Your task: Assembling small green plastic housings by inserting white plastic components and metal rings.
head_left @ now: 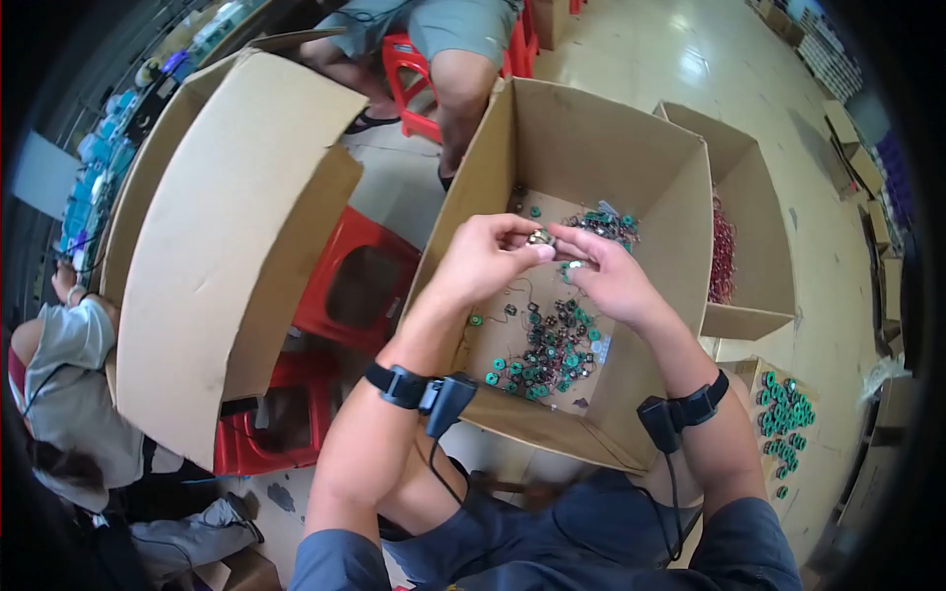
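At the far left a seated person in a grey shirt [69, 384] leans in beside you, partly cut off by the edge of the view. Next comes a big cardboard box [232, 256] tipped on its side, resting over red plastic stools [350, 286].

Your left hand [483, 258] is raised over the open box in front of you, fingers curled in and thumb and forefinger pinched shut on a small metal part [539, 237]. That part sits right between your two hands, above the middle of the box. A black wrist strap [399, 386] with a small device and cable is on your left forearm.

The open cardboard box [591, 148] stands upright just ahead of your knees. On its floor lies a scatter of small green and dark ring-shaped parts [552, 350], thickest toward the near side, with another cluster near the far wall.

Your right hand [611, 276] meets the left one, fingertips touching the same metal part; the fingers are bent close around it, though I cannot tell how much of it this hand actually holds. A matching strap is on your right wrist.

Further right another open box [754, 227] holds red parts [722, 251], and more green rings [783, 414] lie in a low tray by your right knee. Behind the boxes a second person's bare knees [463, 79] show on a red stool.
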Motion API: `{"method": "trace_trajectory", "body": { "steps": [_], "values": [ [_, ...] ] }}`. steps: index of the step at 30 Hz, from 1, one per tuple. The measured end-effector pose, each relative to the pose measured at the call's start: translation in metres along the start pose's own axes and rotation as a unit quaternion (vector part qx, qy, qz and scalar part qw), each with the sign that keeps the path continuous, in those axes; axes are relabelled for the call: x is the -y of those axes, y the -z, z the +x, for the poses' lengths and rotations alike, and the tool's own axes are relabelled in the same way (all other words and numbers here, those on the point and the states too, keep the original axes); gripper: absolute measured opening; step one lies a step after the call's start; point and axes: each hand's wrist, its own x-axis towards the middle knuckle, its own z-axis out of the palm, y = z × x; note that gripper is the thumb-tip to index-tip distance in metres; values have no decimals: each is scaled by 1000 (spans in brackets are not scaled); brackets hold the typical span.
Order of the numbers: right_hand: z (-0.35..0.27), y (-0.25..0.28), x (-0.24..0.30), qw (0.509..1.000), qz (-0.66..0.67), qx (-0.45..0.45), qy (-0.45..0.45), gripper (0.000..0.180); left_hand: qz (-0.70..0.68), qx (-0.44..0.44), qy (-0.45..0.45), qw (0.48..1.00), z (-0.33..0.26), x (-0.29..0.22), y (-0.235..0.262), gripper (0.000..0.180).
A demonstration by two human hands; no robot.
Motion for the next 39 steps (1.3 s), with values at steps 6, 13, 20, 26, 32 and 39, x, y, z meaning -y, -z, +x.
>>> {"method": "trace_trajectory", "body": {
  "steps": [6, 13, 20, 26, 32, 39],
  "values": [
    [11, 14, 1, 973, -199, -80, 79, 15, -230, 67, 126, 963, 3, -14, 0, 26],
    [14, 16, -16, 981, -83, -134, 109, 12, -281, 53, 129, 949, 11, -9, -19, 27],
    [11, 15, -10, 980, -81, -175, 48, 10, -371, 25, 138, 918, 12, -7, -22, 26],
    [14, 9, -8, 984, -25, -171, 33, 15, -387, 10, 136, 912, 11, -11, -24, 25],
    [17, 9, -25, 984, -11, -163, 69, 18, -388, 32, 114, 914, 3, -7, -20, 20],
    [2, 0, -9, 988, 47, -147, 30, 16, -402, 78, 98, 907, -2, -6, -16, 23]
  ]
}}
